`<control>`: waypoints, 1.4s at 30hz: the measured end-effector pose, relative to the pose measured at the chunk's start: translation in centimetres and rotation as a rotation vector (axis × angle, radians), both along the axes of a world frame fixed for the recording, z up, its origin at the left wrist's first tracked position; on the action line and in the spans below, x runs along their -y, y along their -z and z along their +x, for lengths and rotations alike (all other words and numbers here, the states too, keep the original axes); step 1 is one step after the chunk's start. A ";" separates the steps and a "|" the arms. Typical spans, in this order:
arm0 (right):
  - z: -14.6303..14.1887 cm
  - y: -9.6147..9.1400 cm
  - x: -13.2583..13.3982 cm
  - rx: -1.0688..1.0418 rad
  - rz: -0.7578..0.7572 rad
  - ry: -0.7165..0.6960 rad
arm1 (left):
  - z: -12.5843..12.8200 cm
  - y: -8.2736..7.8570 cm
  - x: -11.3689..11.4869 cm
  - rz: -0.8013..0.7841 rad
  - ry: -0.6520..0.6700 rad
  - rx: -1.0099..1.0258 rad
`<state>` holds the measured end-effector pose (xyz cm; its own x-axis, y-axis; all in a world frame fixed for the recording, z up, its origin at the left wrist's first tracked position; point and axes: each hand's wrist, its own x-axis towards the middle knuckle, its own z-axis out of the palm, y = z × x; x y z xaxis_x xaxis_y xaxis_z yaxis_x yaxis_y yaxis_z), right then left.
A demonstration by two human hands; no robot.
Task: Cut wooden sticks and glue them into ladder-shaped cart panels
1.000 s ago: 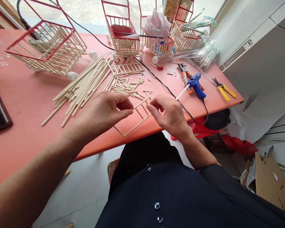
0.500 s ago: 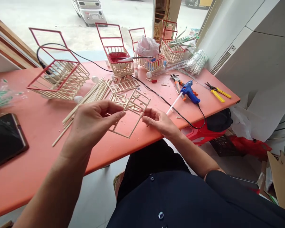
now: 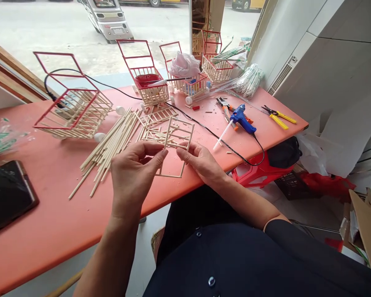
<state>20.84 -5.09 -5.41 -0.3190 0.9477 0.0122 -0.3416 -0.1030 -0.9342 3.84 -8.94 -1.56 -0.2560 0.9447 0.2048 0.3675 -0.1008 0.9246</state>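
Observation:
A small rectangular frame of thin wooden sticks [image 3: 181,128] with crossbars is held up between my hands, above the table's front edge. My left hand [image 3: 135,167] pinches its left side between thumb and fingers. On the opposite side, my right hand [image 3: 200,161] grips it in the same way. Behind the frame lie many short cut stick pieces [image 3: 156,134] and a ladder-like stick panel [image 3: 159,116]. To the left of these, a pile of long wooden sticks [image 3: 111,148] is spread on the table.
Several small stick carts with red handles, such as the left cart [image 3: 77,115], stand along the back of the orange table [image 3: 64,231]. A blue glue gun [image 3: 243,119], orange-handled pliers [image 3: 225,109] and yellow-handled pliers [image 3: 280,117] lie right. A phone [image 3: 10,196] rests left.
The stick frame has turned more upright, and my left hand has shifted right, closer to my right hand. The whole view has tilted slightly.

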 end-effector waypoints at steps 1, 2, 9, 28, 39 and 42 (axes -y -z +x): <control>-0.1 -0.1 0.0 -0.003 -0.001 0.008 | 0.1 0.3 0.0 0.006 0.002 -0.002; -0.2 -0.2 0.1 -0.001 -0.001 0.014 | 0.2 0.5 0.0 0.006 0.006 -0.002; -0.4 -0.6 0.3 0.027 -0.012 0.059 | 1.0 0.5 0.3 0.008 0.007 0.036; -1.0 0.4 0.8 -0.023 -0.067 0.219 | 1.6 1.1 0.4 -0.019 0.017 0.096; -1.4 0.4 1.3 -0.093 -0.085 0.313 | 2.2 1.6 0.2 0.075 0.059 0.191; -1.5 0.5 1.2 -0.087 -0.087 0.320 | 2.3 1.6 0.1 0.079 0.060 0.217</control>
